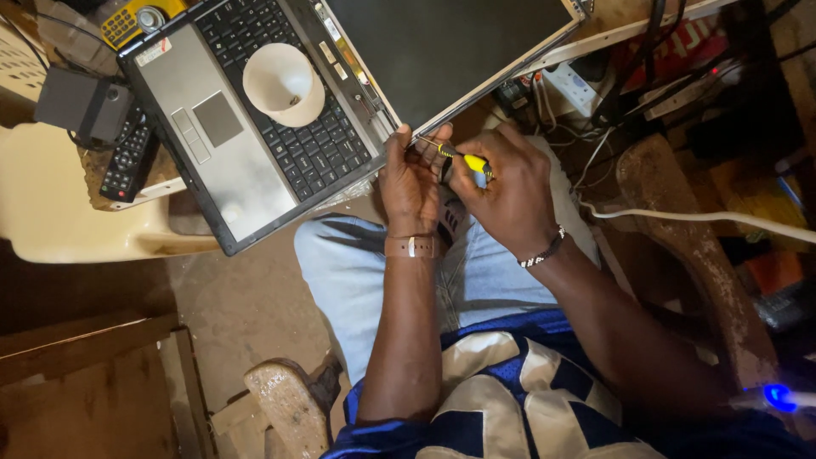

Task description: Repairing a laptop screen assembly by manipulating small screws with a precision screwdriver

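Both hands meet at the laptop's hinge corner: the right hand [508,189] is closed around a yellow-handled screwdriver [463,159], its tip at the hinge, while the left hand [410,183] pinches the laptop [246,183] edge with curled fingers. On the black keyboard sits a white plastic cup [284,84] — round, smooth, a small dark speck inside. A remote control [127,161] lies beside the silver casing.
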